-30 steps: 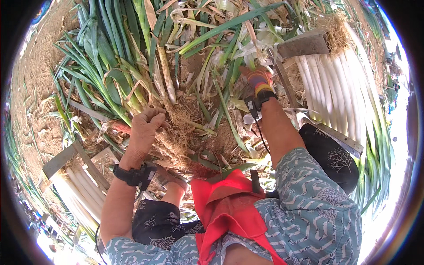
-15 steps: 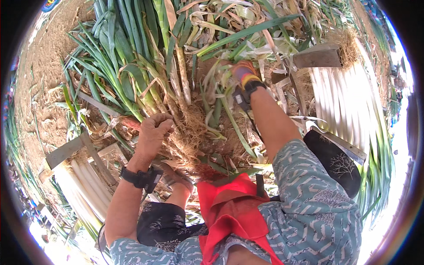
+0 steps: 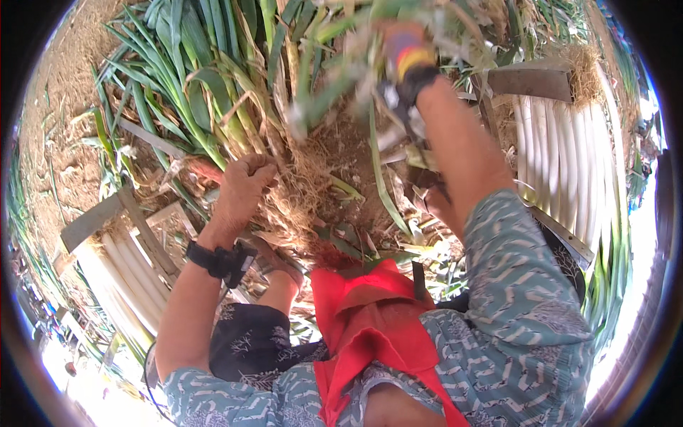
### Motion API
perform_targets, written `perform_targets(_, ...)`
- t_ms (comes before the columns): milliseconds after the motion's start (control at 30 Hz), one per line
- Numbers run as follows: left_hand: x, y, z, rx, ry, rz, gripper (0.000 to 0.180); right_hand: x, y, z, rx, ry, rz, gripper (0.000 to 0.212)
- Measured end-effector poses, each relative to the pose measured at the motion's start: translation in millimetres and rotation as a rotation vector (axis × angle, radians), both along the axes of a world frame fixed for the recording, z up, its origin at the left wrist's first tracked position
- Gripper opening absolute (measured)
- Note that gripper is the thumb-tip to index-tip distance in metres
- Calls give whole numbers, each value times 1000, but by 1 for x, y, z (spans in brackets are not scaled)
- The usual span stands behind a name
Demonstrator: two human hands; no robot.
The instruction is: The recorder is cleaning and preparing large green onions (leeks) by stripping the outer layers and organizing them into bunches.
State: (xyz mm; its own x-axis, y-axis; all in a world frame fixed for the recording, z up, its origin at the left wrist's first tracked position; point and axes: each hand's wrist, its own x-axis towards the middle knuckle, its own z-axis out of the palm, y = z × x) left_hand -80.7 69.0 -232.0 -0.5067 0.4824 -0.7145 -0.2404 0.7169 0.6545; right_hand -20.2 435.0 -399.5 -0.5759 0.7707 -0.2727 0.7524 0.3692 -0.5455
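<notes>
My left hand (image 3: pixel 245 186) is bare, its fingers curled in at the root ends of a pile of long green onions (image 3: pixel 235 132). What its fingers hold, if anything, is hidden. Shaggy brown roots (image 3: pixel 299 188) spread just right of that hand. Farther off to the right is my right hand (image 3: pixel 407 51), in a colourful glove and smeared by motion. Loose green onion leaves (image 3: pixel 320 89) swing in a blur along with it, seemingly gripped in its fingers.
Metal frames hold cleaned white onion stalks (image 3: pixel 558 164) at right and more white stalks (image 3: pixel 128 281) at left. Stripped dry leaves (image 3: pixel 484 32) litter the far side. A red cloth apron (image 3: pixel 377 320) covers my front. Bare soil (image 3: pixel 67 135) shows at left.
My right hand has moved away and slightly right, sweeping the loose leaves with it. My left hand stays by the roots, shifted slightly in the picture.
</notes>
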Motion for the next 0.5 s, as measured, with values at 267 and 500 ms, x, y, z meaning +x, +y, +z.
perform_targets(267,10,-12,-2,-4,14,-63,34,236,-139,-34,-1429,439,-1082,24)
perform_targets(500,14,19,0,47,-60,-163,28,234,-105,32,-1319,558,-493,27)
